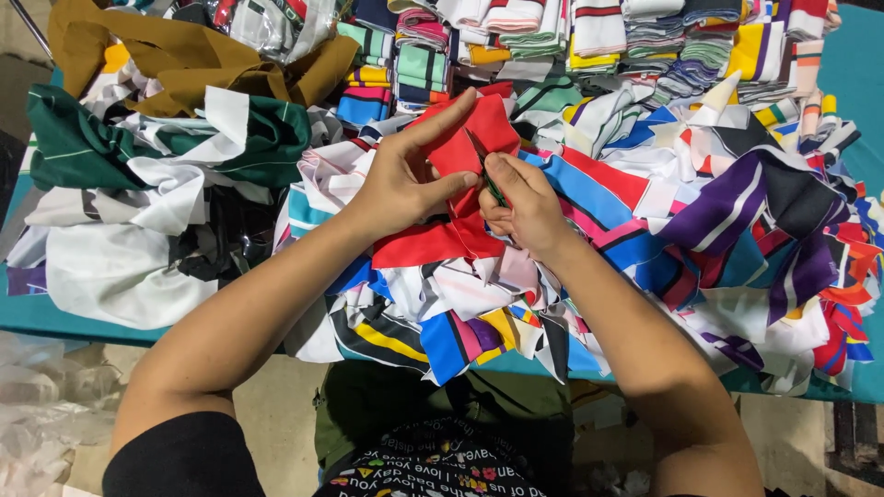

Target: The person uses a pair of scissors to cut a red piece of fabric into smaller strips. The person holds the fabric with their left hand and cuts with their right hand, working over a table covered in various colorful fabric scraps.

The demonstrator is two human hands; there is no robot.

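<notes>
Red fabric piece [465,147] held up over the heap of mixed-colour scraps [516,294] on the teal table [37,313]. Left hand [405,179] grips its left edge, thumb pressed across the cloth, index finger stretched along the top edge. Right hand [520,202], just right of the red piece, has its fingers [502,175] pressed together, pinching a small dark green tool [491,184] against the cloth; what kind of tool, cannot tell. Beyond the red piece, folded striped stacks [589,37]. Left of it, a green-and-white bundle [157,147] and brown cloth [193,64].
</notes>
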